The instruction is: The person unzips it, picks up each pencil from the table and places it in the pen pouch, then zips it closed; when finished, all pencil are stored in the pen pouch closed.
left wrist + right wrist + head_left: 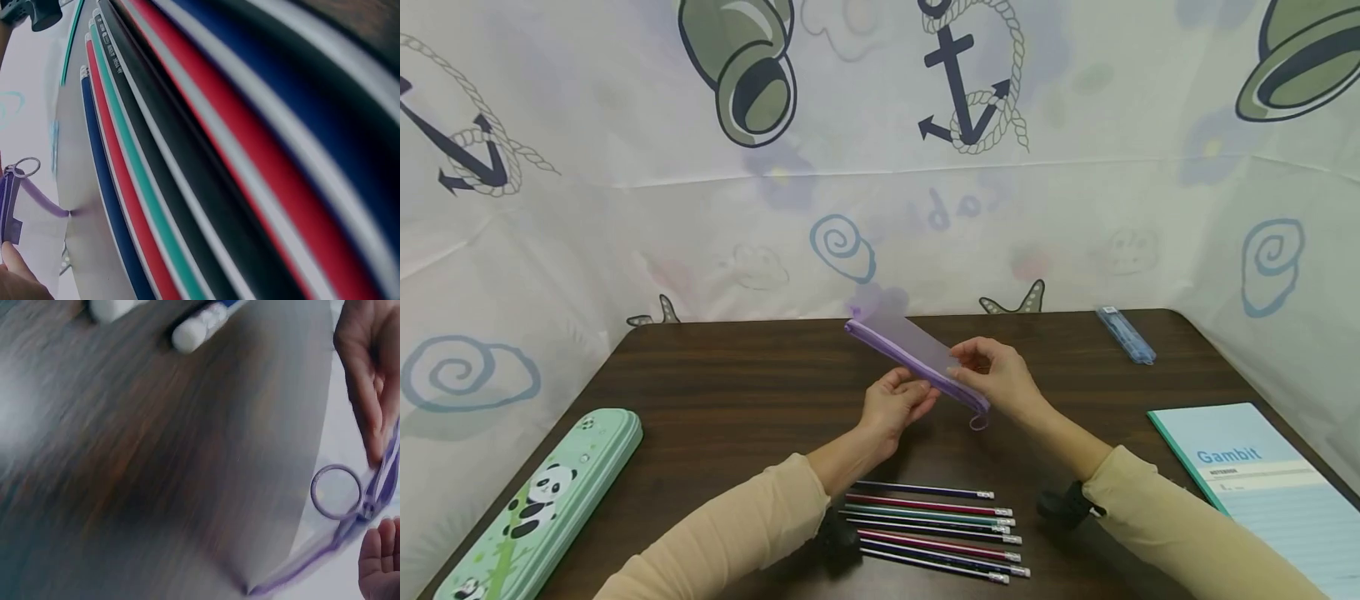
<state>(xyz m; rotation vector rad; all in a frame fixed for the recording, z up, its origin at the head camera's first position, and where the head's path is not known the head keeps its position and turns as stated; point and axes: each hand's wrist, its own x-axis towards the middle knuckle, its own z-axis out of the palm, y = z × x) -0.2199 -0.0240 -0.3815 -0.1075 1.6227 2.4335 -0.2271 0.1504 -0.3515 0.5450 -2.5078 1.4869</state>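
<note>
Above the middle of the table, both hands hold a flat, translucent purple zip pouch point(917, 354), tilted with its far end up to the left. My left hand point(898, 404) pinches its zipped near edge. The right hand point(996, 375) grips the pouch by its right part, thumb on the near side. A purple ring point(336, 492) hangs at the zip's end, where the purple strips seem to stand apart in the right wrist view. Whether anything lies inside the pouch is not clear. Several striped pencils point(932, 525) lie side by side below, partly behind the left sleeve.
At the left edge stands a green panda pencil box point(542, 508). On the right lies a Gambit notebook point(1255, 467), with a thin blue packet point(1126, 335) at the back right. A printed cloth point(880, 192) rises behind the brown table point(722, 375).
</note>
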